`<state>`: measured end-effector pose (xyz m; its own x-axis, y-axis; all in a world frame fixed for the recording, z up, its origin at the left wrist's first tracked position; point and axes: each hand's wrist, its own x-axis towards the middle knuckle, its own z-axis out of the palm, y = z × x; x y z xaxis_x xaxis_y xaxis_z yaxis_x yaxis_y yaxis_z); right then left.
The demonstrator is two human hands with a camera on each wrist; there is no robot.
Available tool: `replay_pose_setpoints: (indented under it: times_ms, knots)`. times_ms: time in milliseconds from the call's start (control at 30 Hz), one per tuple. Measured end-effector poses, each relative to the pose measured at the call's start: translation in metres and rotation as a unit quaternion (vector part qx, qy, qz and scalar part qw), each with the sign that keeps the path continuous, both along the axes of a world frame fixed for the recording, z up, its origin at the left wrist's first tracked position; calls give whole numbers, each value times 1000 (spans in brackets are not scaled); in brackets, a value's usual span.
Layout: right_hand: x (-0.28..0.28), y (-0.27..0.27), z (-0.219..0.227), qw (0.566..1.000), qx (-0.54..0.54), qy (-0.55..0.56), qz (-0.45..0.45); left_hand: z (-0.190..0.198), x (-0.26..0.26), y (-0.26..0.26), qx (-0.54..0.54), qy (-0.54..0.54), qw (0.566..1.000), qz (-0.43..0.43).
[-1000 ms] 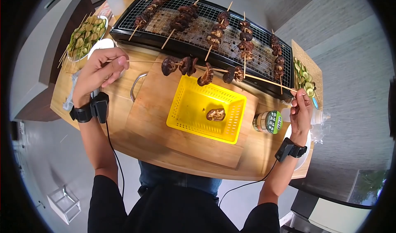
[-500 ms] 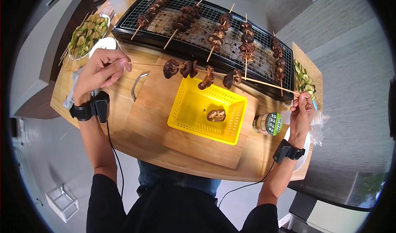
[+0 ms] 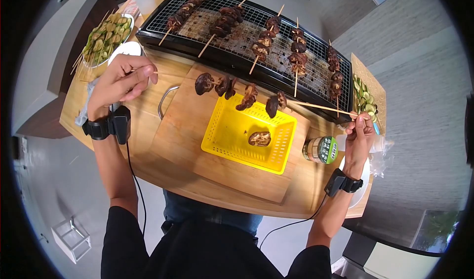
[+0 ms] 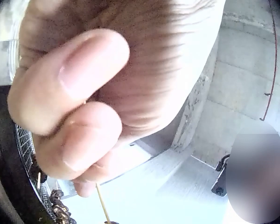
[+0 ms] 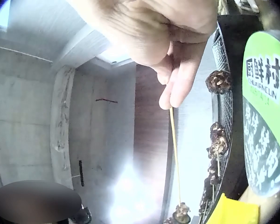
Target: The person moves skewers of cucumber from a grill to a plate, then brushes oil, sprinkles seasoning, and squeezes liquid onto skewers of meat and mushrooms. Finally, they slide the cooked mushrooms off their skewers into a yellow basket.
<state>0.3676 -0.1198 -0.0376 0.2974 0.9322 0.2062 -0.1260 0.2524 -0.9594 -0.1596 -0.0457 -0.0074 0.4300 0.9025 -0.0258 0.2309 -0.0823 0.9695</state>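
Note:
A bamboo skewer of browned mushrooms (image 3: 248, 97) spans the space between my two hands, held crosswise over the far edge of a yellow basket (image 3: 242, 163). My left hand (image 3: 123, 81) pinches one end between thumb and curled fingers; in the left wrist view the stick (image 4: 102, 205) comes out below the fingertips. At the other end, my right hand (image 3: 359, 136) pinches the bare stick (image 5: 175, 154), which shows plainly in the right wrist view. Gaps separate the mushrooms along it. One loose mushroom piece (image 3: 259, 139) lies in the basket.
Beyond the basket stands a black grill (image 3: 168, 43) with several mushroom skewers across its mesh. A green-labelled jar (image 3: 321, 149) is right of the basket. Plates of sliced green vegetable skewers (image 3: 104, 39) sit at the left. Under the basket is a wooden board (image 3: 182, 131).
The held skewer has turned a little, and the mushrooms near its right end hang lower. My right hand has shifted slightly left; both hands keep their grip.

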Motion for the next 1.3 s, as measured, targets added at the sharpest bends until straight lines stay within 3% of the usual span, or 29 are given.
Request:
replay_pose_setpoints:
  times_ms: [333, 900, 1300]
  knots:
    - [-2, -3, 4, 999, 35, -1, -18, 2, -1, -3, 2, -8, 1000, -6]
    - [-14, -12, 22, 980, 136, -138, -54, 3, 3, -2, -15, 27, 1000, 0]
    - [-15, -19, 32, 981, 128, -108, -95, 3, 0, -3, 6, 10, 1000, -5]
